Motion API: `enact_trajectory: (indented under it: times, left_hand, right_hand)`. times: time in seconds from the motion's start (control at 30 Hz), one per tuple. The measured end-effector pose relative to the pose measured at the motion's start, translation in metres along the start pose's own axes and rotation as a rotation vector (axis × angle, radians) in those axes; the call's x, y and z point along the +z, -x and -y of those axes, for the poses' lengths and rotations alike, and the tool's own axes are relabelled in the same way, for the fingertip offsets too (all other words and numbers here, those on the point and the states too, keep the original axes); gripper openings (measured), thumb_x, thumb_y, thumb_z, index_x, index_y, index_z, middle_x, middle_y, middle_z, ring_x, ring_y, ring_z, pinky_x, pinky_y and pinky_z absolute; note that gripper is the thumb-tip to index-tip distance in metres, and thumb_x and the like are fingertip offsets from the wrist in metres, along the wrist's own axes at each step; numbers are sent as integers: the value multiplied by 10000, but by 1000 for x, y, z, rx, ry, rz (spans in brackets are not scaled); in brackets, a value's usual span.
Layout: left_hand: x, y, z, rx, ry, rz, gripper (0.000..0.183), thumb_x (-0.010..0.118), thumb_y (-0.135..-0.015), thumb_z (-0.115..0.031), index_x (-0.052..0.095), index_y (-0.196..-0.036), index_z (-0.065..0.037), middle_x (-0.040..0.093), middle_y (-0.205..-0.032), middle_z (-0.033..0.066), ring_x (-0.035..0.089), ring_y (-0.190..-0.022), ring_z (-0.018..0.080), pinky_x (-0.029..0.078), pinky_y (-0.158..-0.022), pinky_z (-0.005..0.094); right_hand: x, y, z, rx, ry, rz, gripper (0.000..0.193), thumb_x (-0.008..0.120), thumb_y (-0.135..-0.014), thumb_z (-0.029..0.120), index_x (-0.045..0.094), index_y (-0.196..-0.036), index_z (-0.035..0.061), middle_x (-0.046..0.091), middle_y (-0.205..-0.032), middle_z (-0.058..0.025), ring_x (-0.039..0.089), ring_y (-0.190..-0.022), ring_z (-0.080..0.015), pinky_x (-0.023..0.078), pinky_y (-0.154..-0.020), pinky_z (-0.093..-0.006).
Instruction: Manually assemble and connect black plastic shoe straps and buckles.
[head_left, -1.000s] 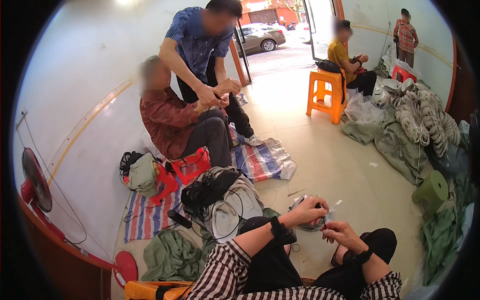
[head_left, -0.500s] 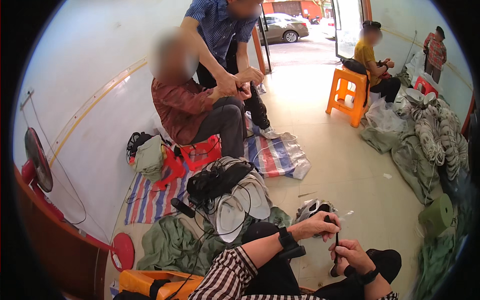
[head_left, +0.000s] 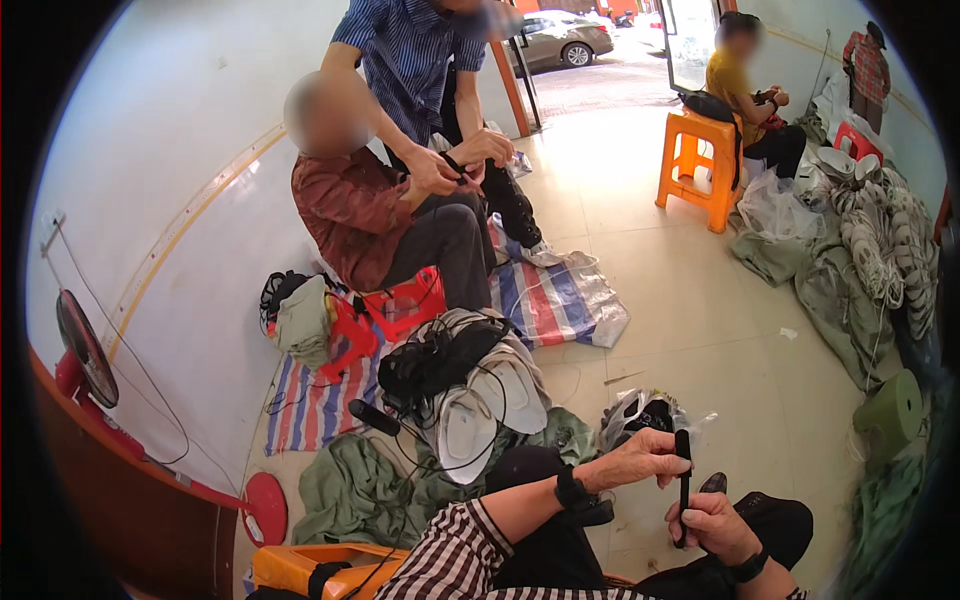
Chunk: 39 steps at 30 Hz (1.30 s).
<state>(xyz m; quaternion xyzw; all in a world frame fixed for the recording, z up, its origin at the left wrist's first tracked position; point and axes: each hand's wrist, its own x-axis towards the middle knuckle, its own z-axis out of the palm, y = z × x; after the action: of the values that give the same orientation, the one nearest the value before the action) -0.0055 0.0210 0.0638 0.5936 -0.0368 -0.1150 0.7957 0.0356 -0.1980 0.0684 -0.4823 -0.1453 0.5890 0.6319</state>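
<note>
Between my hands a narrow black strap-like strip (head_left: 683,492) runs nearly upright, with a thicker upper end; its exact kind is not clear. The fingertips of my left hand (head_left: 640,460) pinch that upper end. Lower down, my right hand (head_left: 715,524) grips the bottom end between thumb and fingers. Black bands circle my left wrist (head_left: 572,487) and right wrist (head_left: 749,566). Just beyond my left hand, a clear plastic bag (head_left: 622,408) with dark items rests on the floor.
White sole-shaped pieces (head_left: 462,432) and black cords lie ahead on green cloth (head_left: 350,490). One person (head_left: 345,215) sits by a standing one (head_left: 415,90) at a striped sheet (head_left: 550,305). An orange stool (head_left: 697,165), bundled cords (head_left: 870,240) and a green roll (head_left: 888,412) are right.
The strip has turned more upright and its thicker upper end shows more fully above my left fingers. Both hands sit slightly lower and further right. The standing person's hands have moved left.
</note>
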Motion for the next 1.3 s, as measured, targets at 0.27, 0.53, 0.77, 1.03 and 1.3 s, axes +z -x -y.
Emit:
enact_trajectory:
  times: [0.27,0.53,0.77,1.03,1.3]
  left_hand:
    - [-4,-6,24,-15,239,-11,160,567,-890,-198,598,-836,-50,555,-707,-21,532,-594,60,450,-544,207]
    - [-2,-6,15,-32,173,-62,143,579,-876,-205,586,-881,-63,540,-720,-25,520,-566,54,439,-524,197]
    - [-9,-5,21,-58,129,-10,183,567,-887,-224,592,-867,-44,547,-706,-9,526,-597,73,446,-537,221]
    - [-10,-8,31,-14,198,-18,190,574,-894,-252,595,-827,-75,525,-685,-37,536,-561,58,457,-512,198]
    - [-9,-7,24,-46,238,-31,145,589,-882,-223,582,-844,-83,527,-701,-45,534,-561,53,453,-510,194]
  right_hand:
    - [-3,-4,0,63,-13,7,161,513,-892,109,585,-960,-18,558,-709,-66,395,-486,-59,381,-469,-215]
    - [-1,-7,-6,48,3,-24,176,508,-904,139,586,-965,-7,564,-706,-57,414,-487,-61,396,-468,-215]
    - [-1,-12,-10,12,85,-60,204,497,-911,167,595,-961,-4,595,-723,-59,478,-473,-68,424,-447,-202]
    - [-2,-12,-10,1,36,-1,175,519,-889,101,586,-990,-25,607,-753,-64,493,-525,-70,432,-504,-203]
    - [-1,-15,-8,30,118,-35,157,552,-864,85,591,-956,-36,608,-740,-61,521,-525,-71,427,-506,-192]
